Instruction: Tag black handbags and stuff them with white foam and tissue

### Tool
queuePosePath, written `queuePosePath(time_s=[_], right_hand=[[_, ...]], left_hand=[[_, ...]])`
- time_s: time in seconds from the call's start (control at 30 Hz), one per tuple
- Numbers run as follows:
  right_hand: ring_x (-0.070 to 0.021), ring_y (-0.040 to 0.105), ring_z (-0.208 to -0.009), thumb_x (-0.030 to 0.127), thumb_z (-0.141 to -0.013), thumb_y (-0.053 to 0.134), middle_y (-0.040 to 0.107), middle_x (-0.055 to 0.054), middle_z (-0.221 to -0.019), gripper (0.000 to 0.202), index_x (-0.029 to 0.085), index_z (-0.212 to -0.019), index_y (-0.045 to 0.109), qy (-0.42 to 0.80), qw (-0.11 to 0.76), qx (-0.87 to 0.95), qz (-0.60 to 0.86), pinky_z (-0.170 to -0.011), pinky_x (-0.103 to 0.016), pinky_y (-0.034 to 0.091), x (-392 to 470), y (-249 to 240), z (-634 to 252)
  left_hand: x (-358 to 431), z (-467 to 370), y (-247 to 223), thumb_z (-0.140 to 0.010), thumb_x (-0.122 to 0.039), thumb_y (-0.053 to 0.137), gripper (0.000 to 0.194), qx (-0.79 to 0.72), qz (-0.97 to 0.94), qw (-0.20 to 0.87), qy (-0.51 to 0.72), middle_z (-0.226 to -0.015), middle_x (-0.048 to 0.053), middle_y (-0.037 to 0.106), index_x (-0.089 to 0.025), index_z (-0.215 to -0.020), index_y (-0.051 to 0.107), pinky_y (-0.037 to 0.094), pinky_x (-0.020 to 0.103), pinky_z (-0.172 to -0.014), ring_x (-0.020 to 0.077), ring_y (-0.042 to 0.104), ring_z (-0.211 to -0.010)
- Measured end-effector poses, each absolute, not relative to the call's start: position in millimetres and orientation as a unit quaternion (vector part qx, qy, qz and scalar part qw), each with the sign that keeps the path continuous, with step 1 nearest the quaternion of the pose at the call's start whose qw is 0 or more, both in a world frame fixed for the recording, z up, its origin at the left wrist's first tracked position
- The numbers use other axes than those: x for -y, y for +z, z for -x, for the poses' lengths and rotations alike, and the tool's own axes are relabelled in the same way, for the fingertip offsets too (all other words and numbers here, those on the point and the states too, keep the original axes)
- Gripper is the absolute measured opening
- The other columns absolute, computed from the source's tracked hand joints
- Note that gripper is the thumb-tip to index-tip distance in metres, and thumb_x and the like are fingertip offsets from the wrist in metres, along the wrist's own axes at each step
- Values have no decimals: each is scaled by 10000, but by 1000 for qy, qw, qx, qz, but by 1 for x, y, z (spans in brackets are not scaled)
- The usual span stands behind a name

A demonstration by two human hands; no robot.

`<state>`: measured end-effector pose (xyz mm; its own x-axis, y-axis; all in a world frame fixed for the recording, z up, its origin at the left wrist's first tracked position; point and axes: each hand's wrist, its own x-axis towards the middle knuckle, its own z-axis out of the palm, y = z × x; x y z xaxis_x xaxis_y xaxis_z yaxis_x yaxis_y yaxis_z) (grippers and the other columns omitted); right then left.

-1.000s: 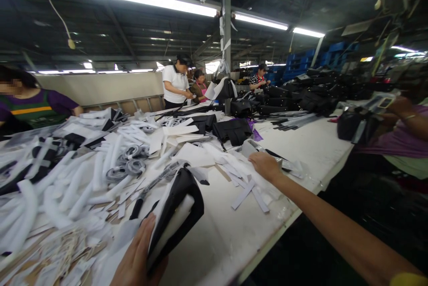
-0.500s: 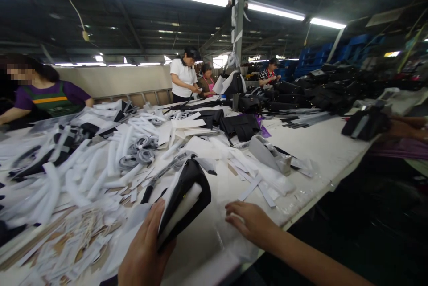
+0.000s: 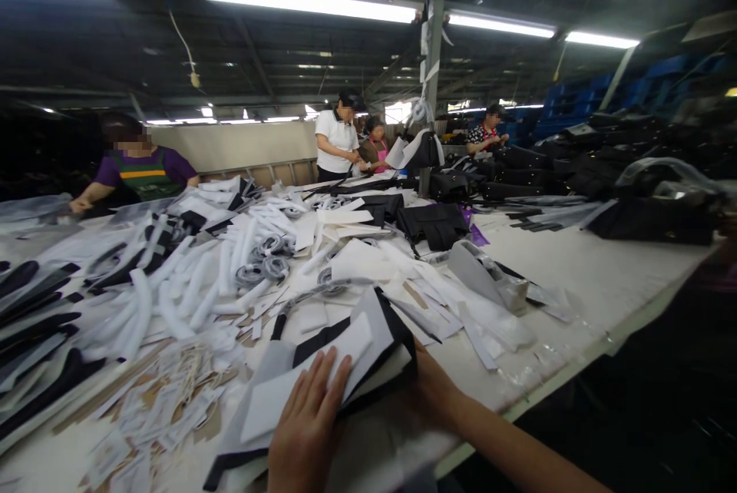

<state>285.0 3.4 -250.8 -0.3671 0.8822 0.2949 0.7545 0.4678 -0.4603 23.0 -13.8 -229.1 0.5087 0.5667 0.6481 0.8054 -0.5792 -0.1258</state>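
A black bag [image 3: 410,356] with white and grey sheets on its upper side lies tilted between my hands, low in the middle. My left hand [image 3: 311,416] has its fingers laid along the white sheet [image 3: 262,416], gripping the bag from the near left; the thumb is hidden. At the bag's right end, my right hand [image 3: 433,384] holds it, with most fingers out of sight behind it. Pale filling shows in the bag's open side. A pile of tags with strings [image 3: 173,393] lies to the left of my hands.
White foam tubes [image 3: 187,286] and coiled grey strips [image 3: 270,259] cover the table's left middle. Black bags [image 3: 431,224] lie farther back. Plastic-wrapped pieces [image 3: 489,278] sit to the right, inside the table edge [image 3: 604,339]. A post [image 3: 434,47] rises behind; several people work across the table.
My right hand has moved from open beside the bag to its right end. The bag has turned from upright to flatter, showing the white sheet. The view has swung left.
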Motion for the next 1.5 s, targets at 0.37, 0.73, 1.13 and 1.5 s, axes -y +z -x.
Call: queuePosePath(time_s=[0.37,0.73,1.13,1.5], right_hand=[[-297,573,-1270,481,-917,483,645,-86,-1337,456,256,-1260,682,191,442,681,552,-1114,-472,444,-8,-268,-338],[-225,658,-1106,435,-996,354,699,-85,-1227,432,207,-1201,660,79,273,708,647,-946,-330,511,-20,-175,-336],[-316,625,-1108,428,-844,727,675,-147,-1190,720,189,-1457,434,147,72,693,702,-954,-491,461,-113,-178,-261],[-190,693,-965,227,-842,648,734,-57,-1014,633,158,-1441,458,415,240,662,576,-875,-317,511,-94,-180,-278]], left_hand=[[27,-45,-238,-1043,-202,341,426,321,835,277,-351,-1374,32,625,-309,-1409,532,261,369,-1204,204,548,-1308],[29,-54,-256,-1013,-304,491,369,286,841,277,-366,-1368,32,629,-329,-1374,559,263,433,-1206,228,551,-1306],[32,-55,-254,-1021,-308,459,383,288,845,268,-362,-1338,30,652,-315,-1395,543,238,413,-1220,216,565,-1292],[29,-54,-255,-1021,-342,458,379,288,845,255,-373,-1331,35,655,-321,-1386,555,226,402,-1220,213,577,-1274]])
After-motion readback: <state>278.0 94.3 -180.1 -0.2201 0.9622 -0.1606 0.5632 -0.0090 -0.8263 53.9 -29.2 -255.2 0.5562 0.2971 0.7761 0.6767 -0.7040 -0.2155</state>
